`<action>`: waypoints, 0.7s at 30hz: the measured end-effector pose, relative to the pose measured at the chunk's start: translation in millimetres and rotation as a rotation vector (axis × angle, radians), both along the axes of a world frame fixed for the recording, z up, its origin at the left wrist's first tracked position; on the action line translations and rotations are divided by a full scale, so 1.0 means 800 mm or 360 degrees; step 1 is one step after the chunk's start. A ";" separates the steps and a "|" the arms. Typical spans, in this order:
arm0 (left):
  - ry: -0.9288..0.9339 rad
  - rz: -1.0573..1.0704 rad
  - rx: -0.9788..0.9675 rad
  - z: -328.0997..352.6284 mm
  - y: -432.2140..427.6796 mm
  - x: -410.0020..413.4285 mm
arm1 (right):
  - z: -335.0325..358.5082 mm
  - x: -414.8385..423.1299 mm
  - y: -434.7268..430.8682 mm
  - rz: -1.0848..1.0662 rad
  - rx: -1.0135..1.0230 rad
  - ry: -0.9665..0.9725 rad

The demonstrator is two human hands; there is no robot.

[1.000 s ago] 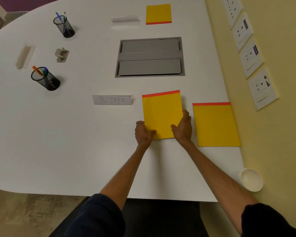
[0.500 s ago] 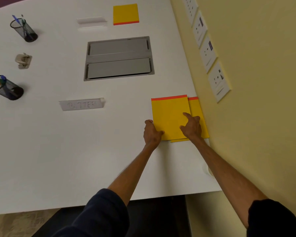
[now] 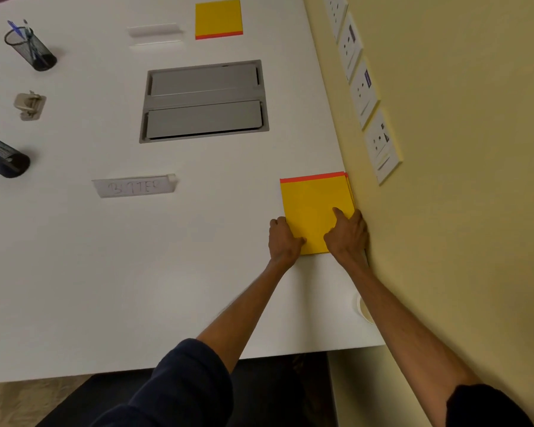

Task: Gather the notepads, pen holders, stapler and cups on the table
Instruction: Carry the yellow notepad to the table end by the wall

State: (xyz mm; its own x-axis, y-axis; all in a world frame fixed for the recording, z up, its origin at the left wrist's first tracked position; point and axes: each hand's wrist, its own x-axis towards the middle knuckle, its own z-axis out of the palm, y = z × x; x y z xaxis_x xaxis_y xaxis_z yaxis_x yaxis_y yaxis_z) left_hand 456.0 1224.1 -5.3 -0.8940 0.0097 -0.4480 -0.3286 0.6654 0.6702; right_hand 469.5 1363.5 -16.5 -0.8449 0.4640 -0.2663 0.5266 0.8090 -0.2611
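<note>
A yellow notepad [image 3: 312, 204] with an orange top strip lies on a second one, whose edge [image 3: 349, 189] peeks out at the right, against the wall. My left hand [image 3: 283, 240] grips the stack's near left corner. My right hand [image 3: 347, 234] presses on its near right corner. A third yellow notepad [image 3: 219, 18] lies far back. Two black mesh pen holders [image 3: 33, 50] [image 3: 3, 157] stand at the left, with a grey stapler [image 3: 30, 104] between them. A white cup [image 3: 364, 309] shows partly behind my right forearm.
A grey cable hatch [image 3: 204, 101] is set into the white table [image 3: 105, 272]. A clear name plate [image 3: 134, 186] lies mid-table and another [image 3: 154, 30] far back. The yellow wall with socket plates [image 3: 383, 146] borders the table's right edge.
Both hands slid the top notepad to the right until it covers the second one near the wall. The view has shifted right.
</note>
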 end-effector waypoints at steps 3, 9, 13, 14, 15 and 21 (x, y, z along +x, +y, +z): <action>0.0012 0.0007 -0.0078 0.000 0.011 0.002 | -0.005 0.008 0.000 0.0099 0.0065 0.0038; 0.0026 -0.0033 -0.0075 -0.005 0.015 0.002 | -0.007 0.007 -0.008 0.0219 0.0148 0.0170; 0.0034 -0.0104 -0.0119 -0.008 0.019 0.002 | -0.024 0.006 0.007 0.0381 -0.0076 0.0097; 0.0033 -0.0138 -0.0145 -0.009 0.019 0.001 | -0.029 0.008 0.011 0.0427 -0.0121 0.0063; 0.0029 -0.0180 -0.0172 -0.011 0.018 0.001 | -0.034 0.010 0.015 0.0462 -0.0135 0.0053; -0.0008 -0.0419 -0.0230 -0.010 0.013 0.000 | -0.039 0.013 0.018 0.0452 -0.0202 0.0067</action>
